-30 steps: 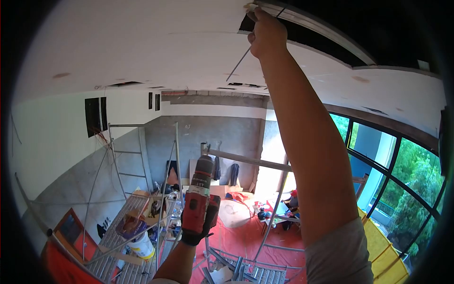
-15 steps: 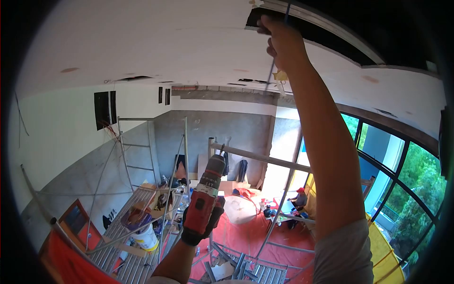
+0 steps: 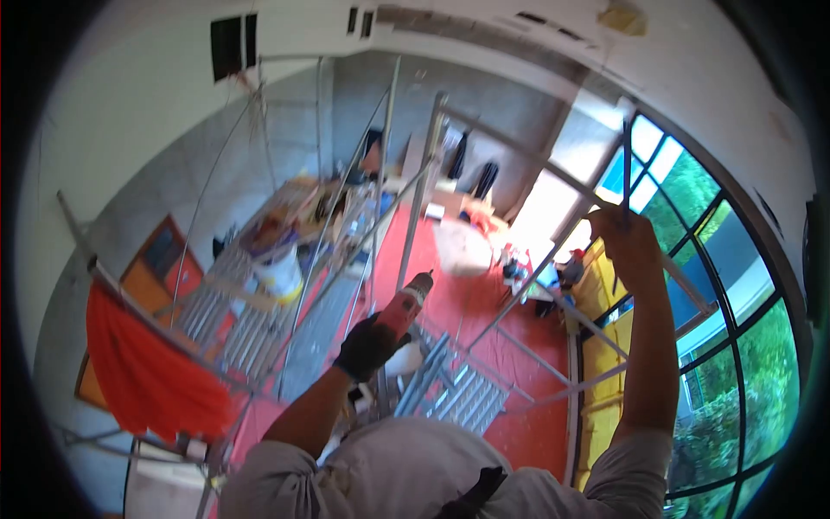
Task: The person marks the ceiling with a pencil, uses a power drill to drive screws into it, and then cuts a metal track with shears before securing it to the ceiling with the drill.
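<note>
My left hand [image 3: 365,348], in a dark glove, is closed around the grip of a red power drill [image 3: 403,310]. The drill tilts up and to the right, a short bit at its tip. Bare and raised on the right, my right hand [image 3: 624,240] has its fingers closed on a thin dark rod [image 3: 626,164]. The rod stands nearly upright, sticking out above and below the fist; what it is exactly I cannot make out. A scaffold rail [image 3: 519,156] passes behind that hand.
Scaffold planks [image 3: 251,333] at left carry a white bucket [image 3: 278,275] and clutter. A red cloth [image 3: 147,363] hangs from a rail. Far below, a person in a red cap [image 3: 572,270] is near the yellow panels [image 3: 605,337]. Large windows [image 3: 735,346] line the right.
My right hand has come down from the ceiling opening with the rod. My view has tilted downward, and the drill now sits lower and tips more to the right.
</note>
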`<state>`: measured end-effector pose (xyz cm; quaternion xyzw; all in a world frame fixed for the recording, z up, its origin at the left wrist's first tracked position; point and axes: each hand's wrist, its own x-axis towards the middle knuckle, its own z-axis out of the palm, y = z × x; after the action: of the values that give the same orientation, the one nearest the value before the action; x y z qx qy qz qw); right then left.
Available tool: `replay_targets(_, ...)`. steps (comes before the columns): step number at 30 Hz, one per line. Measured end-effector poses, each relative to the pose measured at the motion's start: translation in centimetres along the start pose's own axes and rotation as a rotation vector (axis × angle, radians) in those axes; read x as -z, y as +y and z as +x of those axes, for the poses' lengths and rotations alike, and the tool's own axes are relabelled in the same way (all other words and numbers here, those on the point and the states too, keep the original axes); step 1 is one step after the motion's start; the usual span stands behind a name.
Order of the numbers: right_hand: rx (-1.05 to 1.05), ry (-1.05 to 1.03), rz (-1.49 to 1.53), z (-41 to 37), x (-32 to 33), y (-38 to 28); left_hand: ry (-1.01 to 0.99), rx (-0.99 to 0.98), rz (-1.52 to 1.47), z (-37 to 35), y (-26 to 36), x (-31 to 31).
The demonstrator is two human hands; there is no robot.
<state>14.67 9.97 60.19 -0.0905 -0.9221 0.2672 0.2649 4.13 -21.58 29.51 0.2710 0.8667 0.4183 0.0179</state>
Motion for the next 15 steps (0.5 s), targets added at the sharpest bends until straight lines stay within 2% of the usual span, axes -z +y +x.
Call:
replay_targets(1,-0.005,-0.038,-0.028,-1.3,-1.6,3.8,-0.078,0.036,0.110,-0.8,-2.5,-2.0)
replay_targets(2,-0.167,-0.141,0.010,-3.1,-2.6,5.3,-0.159,0.064,0.219,-1.9,-5.0,-3.7)
replay_targets(3,-0.175,-0.189,0.004,-4.5,-4.0,8.6,-0.209,0.093,0.221,-3.5,-6.7,-4.5)
replay_targets(4,-0.340,-0.225,0.073,-6.1,-5.3,9.2,-0.256,0.121,0.221,-5.2,-8.2,-5.1)
replay_targets(5,-0.244,-0.175,0.189,-7.7,-7.4,14.3,-0.304,0.149,0.220,-7.3,-9.4,-5.9)
replay_targets(8,-0.273,-0.239,0.168,-12.8,-11.8,23.4,-0.329,0.193,0.252,-13.8,-13.5,-8.3)
replay_targets(11,-0.462,-0.352,0.051,-17.9,-14.2,25.9,-0.386,0.433,0.252,-19.3,-16.1,-9.7)
replay_targets(15,-0.592,-0.472,0.017,-25.1,-18.1,32.3,-0.501,0.790,0.174,-25.4,-19.6,-11.2)
